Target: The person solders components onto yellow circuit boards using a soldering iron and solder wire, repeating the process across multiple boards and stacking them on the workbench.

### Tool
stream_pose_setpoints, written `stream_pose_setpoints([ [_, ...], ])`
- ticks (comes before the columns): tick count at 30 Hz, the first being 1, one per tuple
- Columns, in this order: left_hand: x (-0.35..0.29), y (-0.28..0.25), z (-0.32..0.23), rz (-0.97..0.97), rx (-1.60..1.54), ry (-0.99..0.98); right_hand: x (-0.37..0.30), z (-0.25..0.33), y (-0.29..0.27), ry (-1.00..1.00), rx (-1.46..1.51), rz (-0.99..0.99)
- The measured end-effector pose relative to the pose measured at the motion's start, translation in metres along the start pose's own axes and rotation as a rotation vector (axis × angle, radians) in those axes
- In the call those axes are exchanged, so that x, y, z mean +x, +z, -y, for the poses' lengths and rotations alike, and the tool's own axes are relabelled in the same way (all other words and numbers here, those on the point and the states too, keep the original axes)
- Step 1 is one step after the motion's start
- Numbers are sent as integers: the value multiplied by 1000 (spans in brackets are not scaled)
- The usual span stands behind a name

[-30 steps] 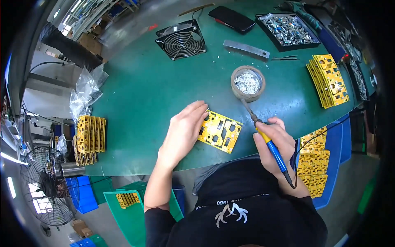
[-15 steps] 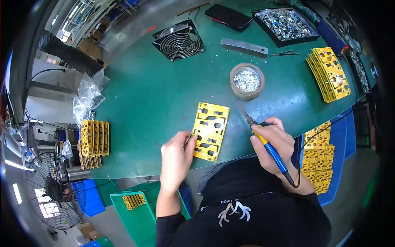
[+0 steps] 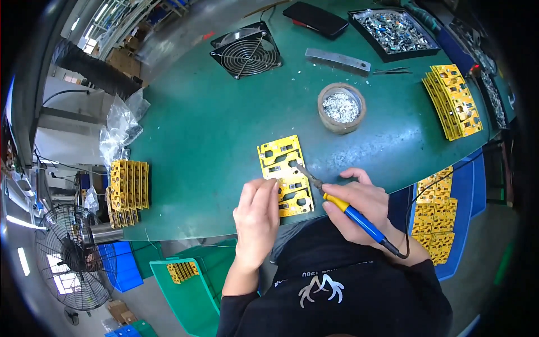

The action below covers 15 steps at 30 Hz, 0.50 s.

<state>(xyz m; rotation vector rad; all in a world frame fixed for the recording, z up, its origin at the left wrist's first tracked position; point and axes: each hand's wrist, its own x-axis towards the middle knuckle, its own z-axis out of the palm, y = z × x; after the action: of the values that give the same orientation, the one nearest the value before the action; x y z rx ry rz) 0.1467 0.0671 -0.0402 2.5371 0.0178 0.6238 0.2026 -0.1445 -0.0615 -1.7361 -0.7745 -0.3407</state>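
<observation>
A yellow circuit board panel [image 3: 286,154] with dark cut-outs and small parts lies on the green table before me. My left hand [image 3: 257,216] is closed, its fingertips pinched together over the board's left side; what sits between them is too small to make out. In my right hand [image 3: 359,205] is a soldering iron [image 3: 365,222] with a blue and yellow handle, held like a pen. Its tip reaches the right part of the board, close to the left fingertips. Whether it touches I cannot tell.
Beyond the board stands a round pot [image 3: 341,109] of silvery bits. Farther off are a small fan [image 3: 247,53], a metal bar [image 3: 337,60], tweezers [image 3: 393,71] and a black tray [image 3: 387,55] of small parts. Yellow boards stand stacked at left [image 3: 129,185] and right [image 3: 453,101].
The soldering iron has moved left, from beside the board to over it. The board has turned slightly, and my left hand has shifted right, with its fingertips farther over the board.
</observation>
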Motion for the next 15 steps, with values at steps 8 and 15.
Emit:
stream_pose_setpoints([
  [8, -2, 17, -8, 42, 61, 21, 4, 1, 6, 8, 12, 15],
  [15, -5, 27, -9, 11, 170, 43, 4, 0, 9, 28, 7, 27],
])
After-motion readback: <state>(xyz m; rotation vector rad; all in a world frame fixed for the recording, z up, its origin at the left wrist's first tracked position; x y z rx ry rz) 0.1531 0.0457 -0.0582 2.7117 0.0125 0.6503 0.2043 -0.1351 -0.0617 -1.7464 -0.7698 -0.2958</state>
